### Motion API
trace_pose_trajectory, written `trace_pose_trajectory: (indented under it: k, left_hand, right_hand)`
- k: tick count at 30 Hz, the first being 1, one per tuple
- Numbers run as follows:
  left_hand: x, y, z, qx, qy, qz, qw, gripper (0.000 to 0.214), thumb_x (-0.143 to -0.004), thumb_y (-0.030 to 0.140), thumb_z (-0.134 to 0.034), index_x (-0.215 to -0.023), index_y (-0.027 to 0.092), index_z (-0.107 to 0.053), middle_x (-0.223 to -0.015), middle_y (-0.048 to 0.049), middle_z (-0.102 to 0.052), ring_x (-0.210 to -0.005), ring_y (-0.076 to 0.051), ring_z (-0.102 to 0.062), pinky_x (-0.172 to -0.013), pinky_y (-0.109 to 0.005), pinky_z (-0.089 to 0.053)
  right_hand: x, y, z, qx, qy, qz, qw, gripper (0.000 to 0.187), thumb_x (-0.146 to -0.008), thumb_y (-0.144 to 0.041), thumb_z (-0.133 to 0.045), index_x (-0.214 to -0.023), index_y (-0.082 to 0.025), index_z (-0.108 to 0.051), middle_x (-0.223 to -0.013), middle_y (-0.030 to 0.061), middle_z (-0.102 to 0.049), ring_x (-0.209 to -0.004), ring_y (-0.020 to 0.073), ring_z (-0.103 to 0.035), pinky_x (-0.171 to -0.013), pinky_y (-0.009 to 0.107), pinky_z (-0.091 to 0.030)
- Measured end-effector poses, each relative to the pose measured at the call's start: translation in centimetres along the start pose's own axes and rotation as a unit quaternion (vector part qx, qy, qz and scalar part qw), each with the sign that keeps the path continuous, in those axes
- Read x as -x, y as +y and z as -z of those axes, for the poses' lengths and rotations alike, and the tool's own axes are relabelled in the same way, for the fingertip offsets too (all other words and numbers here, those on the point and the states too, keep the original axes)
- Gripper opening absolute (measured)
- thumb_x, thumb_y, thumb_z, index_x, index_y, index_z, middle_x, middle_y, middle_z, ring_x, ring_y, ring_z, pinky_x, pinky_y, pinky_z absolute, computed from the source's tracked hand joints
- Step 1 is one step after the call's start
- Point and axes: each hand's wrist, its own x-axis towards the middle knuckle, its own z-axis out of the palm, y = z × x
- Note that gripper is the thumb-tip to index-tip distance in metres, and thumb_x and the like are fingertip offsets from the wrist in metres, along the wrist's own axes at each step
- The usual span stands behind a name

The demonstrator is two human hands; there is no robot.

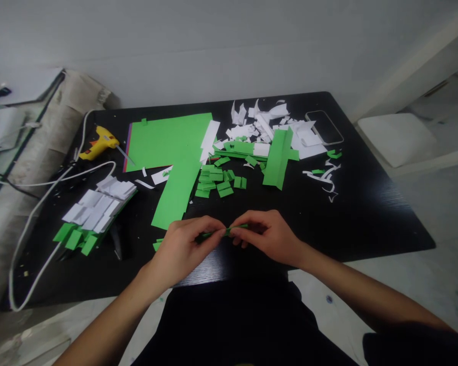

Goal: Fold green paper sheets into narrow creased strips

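Note:
Both my hands meet over the near edge of a black table (366, 213). My left hand (187, 244) and my right hand (265, 235) are closed in a pinch on the two ends of one thin rolled green paper strip (226, 232). Just beyond them lies a heap of small folded green paper pieces (213, 180). A large green paper sheet (168, 142) with a long tongue cut toward me lies behind the left hand.
A yellow glue gun (98, 142) with a white cord (34, 213) lies at the far left. A stack of white and green paper slips (95, 206) sits left. White paper scraps (267, 127), a folded green strip (280, 157) and a phone (324, 127) lie at the back right.

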Motion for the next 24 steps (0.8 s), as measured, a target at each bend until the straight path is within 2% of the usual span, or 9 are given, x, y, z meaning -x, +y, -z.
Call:
trace_pose_trajectory:
  k: [7,12,16,20,24]
  left_hand:
    - [-0.1,0.2,-0.2,-0.001,0.002,-0.008,1.0,0.011,-0.1,0.025,-0.063,-0.098,0.021,-0.073,-0.082,0.0033,-0.074,-0.072,-0.01,-0.067,-0.063,-0.022,-0.047]
    - [0.0,0.0,-0.1,-0.008,0.01,0.006,1.0,0.011,-0.099,0.027,-0.064,-0.098,0.022,-0.073,-0.084,0.0034,-0.075,-0.073,-0.01,-0.068,-0.065,-0.022,-0.048]
    - [-0.3,-0.3,0.2,-0.017,-0.015,0.037,0.999,0.013,-0.101,0.031,-0.062,-0.098,0.022,-0.072,-0.084,0.0035,-0.075,-0.075,-0.011,-0.069,-0.066,-0.022,-0.048]
    - [-0.4,-1.2,1.3,-0.047,-0.054,0.079,0.994,0.02,-0.102,0.034,-0.058,-0.095,0.021,-0.071,-0.076,0.0028,-0.071,-0.069,-0.013,-0.067,-0.064,-0.025,-0.047]
    - [-0.1,-2.4,2.4,-0.056,-0.098,0.098,0.989,0.021,-0.102,0.033,-0.054,-0.093,0.02,-0.069,-0.077,0.0022,-0.071,-0.069,-0.013,-0.067,-0.066,-0.026,-0.047]
  right_hand:
    - [0.0,-0.2,0.0,0.011,0.005,0.012,1.0,0.022,-0.089,-0.039,-0.078,-0.094,-0.018,-0.08,-0.076,0.0034,-0.077,-0.066,0.0155,-0.072,-0.061,0.026,-0.059]
    - [0.1,-0.3,0.2,-0.012,0.039,0.013,0.999,0.022,-0.087,-0.039,-0.079,-0.088,-0.017,-0.078,-0.075,0.0038,-0.075,-0.066,0.016,-0.071,-0.059,0.026,-0.059]
    - [0.1,-0.3,0.7,-0.024,0.058,0.008,0.998,0.022,-0.085,-0.038,-0.08,-0.085,-0.016,-0.076,-0.073,0.0032,-0.073,-0.064,0.0143,-0.068,-0.058,0.025,-0.058]
    - [0.1,0.0,2.3,-0.017,0.085,-0.008,0.996,0.022,-0.083,-0.037,-0.081,-0.084,-0.016,-0.074,-0.07,0.002,-0.071,-0.06,0.0129,-0.065,-0.054,0.023,-0.056]
    - [0.4,0.4,3.7,0.02,0.082,-0.043,0.995,0.023,-0.082,-0.038,-0.08,-0.082,-0.016,-0.073,-0.069,0.0021,-0.069,-0.06,0.0134,-0.064,-0.052,0.024,-0.053]
